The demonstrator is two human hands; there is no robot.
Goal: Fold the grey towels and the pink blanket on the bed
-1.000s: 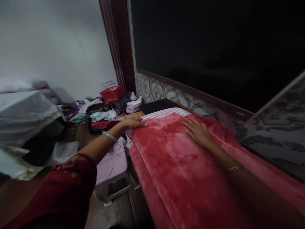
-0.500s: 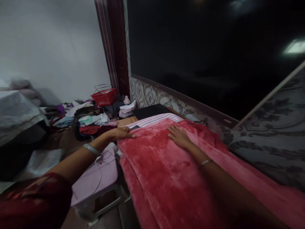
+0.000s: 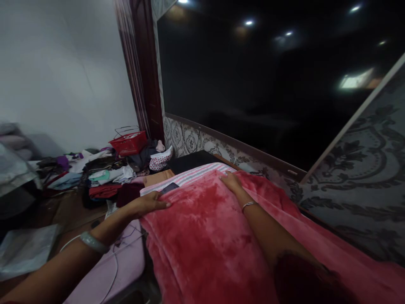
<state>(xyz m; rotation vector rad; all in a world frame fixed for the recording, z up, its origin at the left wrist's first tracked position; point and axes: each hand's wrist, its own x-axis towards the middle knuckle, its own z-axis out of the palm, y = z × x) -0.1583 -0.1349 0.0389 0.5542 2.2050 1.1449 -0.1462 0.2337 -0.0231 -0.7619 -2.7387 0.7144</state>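
Resting flat and apart on the red blanket (image 3: 215, 236), both hands lie open; a red basket (image 3: 129, 143) tops the clothes pile (image 3: 104, 177).

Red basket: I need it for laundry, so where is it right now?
In the head view, the red basket sits far left, atop the clothes pile, beside the dark door frame.

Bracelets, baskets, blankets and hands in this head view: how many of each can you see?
Hands: 2, the left hand and the right hand, both flat on the blanket.
Bracelets: 2, left bracelet, right bracelet.
Red blanket: 1.
Red basket: 1.
Total: 6.
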